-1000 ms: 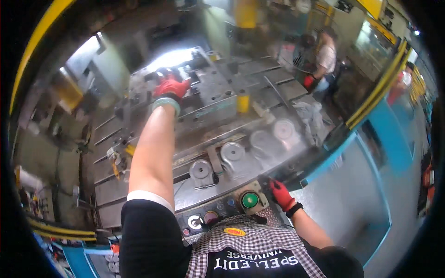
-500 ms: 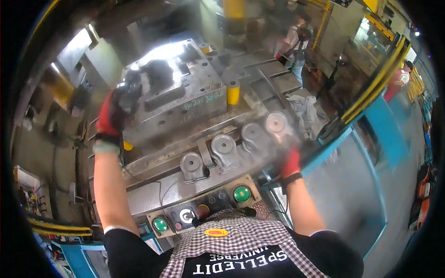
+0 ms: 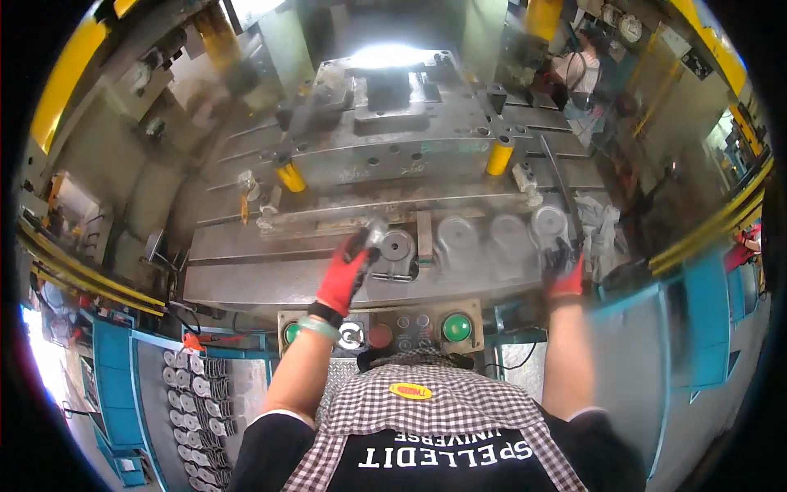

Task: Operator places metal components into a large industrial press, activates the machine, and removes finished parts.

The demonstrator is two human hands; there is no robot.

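My left hand (image 3: pixel 351 266), in a red and black glove, is closed on a small shiny metal piece (image 3: pixel 377 231), blurred and partly hidden by the fingers. Just right of it, a round-headed grey metal part (image 3: pixel 398 246) with a centre hole lies on the steel ledge (image 3: pixel 270 283). More such parts stand in a row to the right, among them a blurred metal part (image 3: pixel 457 240). My right hand (image 3: pixel 564 269), gloved alike, has its fingers around the lower end of the rightmost metal part (image 3: pixel 548 223), whose round head shows above them.
Behind the ledge sits a big steel die block (image 3: pixel 385 152) with yellow posts (image 3: pixel 499 156). A control box with green buttons (image 3: pixel 456 327) is in front of me. Rows of finished-looking parts (image 3: pixel 193 410) lie at lower left. A crumpled plastic sheet (image 3: pixel 602 230) lies right; a person (image 3: pixel 578 78) stands beyond.
My view has turned to face the die squarely. My left hand has come back from the die to the ledge with the small metal piece. My right hand stays at the rightmost part.
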